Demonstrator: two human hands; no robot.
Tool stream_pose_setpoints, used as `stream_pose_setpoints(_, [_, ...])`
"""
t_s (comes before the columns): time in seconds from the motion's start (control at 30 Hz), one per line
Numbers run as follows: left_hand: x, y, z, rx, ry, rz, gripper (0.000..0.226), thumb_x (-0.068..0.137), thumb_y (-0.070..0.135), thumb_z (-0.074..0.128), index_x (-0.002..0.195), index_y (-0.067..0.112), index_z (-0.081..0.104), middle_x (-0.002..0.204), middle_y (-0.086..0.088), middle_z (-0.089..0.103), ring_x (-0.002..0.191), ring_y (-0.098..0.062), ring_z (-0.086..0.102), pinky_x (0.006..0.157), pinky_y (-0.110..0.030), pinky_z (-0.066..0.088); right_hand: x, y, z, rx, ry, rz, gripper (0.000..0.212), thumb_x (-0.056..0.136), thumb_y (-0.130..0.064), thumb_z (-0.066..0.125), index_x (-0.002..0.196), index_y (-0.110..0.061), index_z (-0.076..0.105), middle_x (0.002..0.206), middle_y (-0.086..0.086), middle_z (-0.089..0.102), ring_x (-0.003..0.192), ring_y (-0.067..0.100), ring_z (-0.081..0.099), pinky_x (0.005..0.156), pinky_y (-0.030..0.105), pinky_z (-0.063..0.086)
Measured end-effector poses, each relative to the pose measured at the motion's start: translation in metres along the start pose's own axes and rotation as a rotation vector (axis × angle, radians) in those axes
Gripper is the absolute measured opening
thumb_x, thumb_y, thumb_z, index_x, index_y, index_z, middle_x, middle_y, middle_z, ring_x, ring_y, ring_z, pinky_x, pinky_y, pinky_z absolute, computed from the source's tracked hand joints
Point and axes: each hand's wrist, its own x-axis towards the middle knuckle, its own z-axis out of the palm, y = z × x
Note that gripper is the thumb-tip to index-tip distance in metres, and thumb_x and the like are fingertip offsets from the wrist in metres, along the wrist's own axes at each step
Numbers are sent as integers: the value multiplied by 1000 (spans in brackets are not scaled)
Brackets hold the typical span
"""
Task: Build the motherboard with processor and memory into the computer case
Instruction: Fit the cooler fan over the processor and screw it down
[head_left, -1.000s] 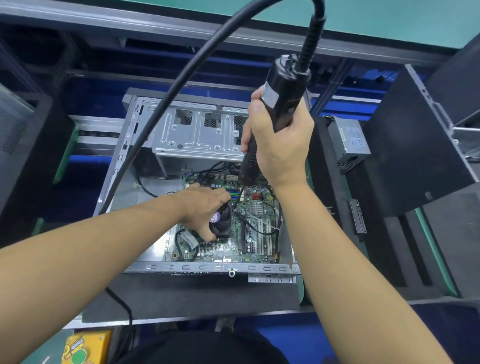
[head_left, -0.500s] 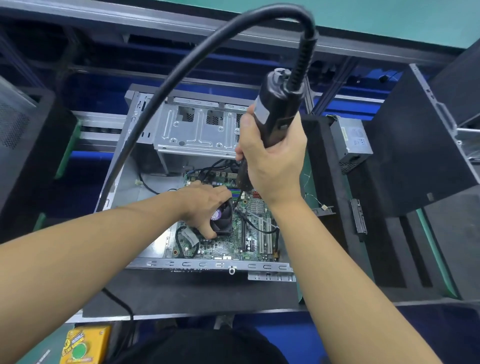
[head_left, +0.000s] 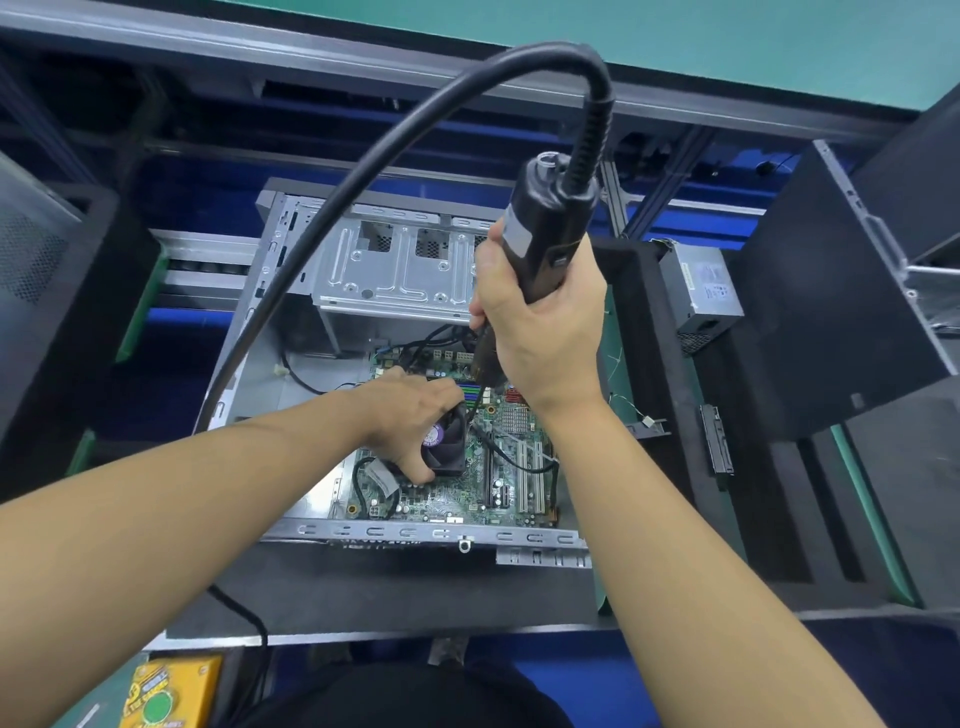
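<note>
Hands (head_left: 540, 332) (head_left: 410, 415) gripping screwdriver (head_left: 545, 228), fan (head_left: 447, 441), cable (head_left: 311, 218) crossing case (head_left: 415, 532)

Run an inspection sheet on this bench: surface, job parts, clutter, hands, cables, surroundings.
Surface: black foam mat under the open computer case.
Job's things: motherboard lies inside the case, with the cooler fan on it; memory too small to confirm.
Clutter: yellow box at the near left; power supply right of the case.
Hands: left hand grips the cooler fan; right hand grips the electric screwdriver, which points down at the board.
Cables: thick screwdriver cable arcs over the case to the left; thin black lead lies across the board.
Surroundings: black panel at right; green surface beyond.
</note>
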Motion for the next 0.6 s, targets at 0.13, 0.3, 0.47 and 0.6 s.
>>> stream_pose_setpoints(0.13, [0, 1, -3, -1, -23, -5, 79, 51, 69, 66, 105, 24, 31, 93, 7, 37, 83, -19, 47, 74, -35, 30, -1, 1, -3, -15, 15, 5, 14, 84, -28, 68, 82, -33, 55, 65, 19, 52, 54, 44, 50, 50, 53, 45])
stream_pose_setpoints(0.3, [1, 2, -5, 21, -43, -7, 80, 55, 68, 70, 107, 22, 31, 91, 7, 35, 78, -18, 46, 74, -35, 31, 0, 1, -5, 8, 17, 25, 14, 86, -25, 67, 86, -18, 55, 70, 19, 52, 56, 45, 49, 49, 52, 45])
stream_pose_setpoints(0.47, [1, 3, -4, 4, -46, -9, 76, 55, 67, 70, 101, 25, 26, 90, 6, 34, 80, -20, 47, 72, -34, 30, 2, -3, -2, -23, -5, 27, 20, 85, -27, 67, 86, -12, 53, 73, 29, 53, 59, 46, 52, 52, 53, 46])
stream_pose_setpoints(0.6, [-2, -1, -5, -29, -51, -5, 104, 51, 79, 66, 130, 21, 31, 115, 5, 46, 106, -19, 50, 92, -39, 34, 8, -23, 0, -4, -19, -25, 21, 85, -23, 66, 85, -8, 52, 70, 30, 51, 54, 43, 51, 50, 50, 46])
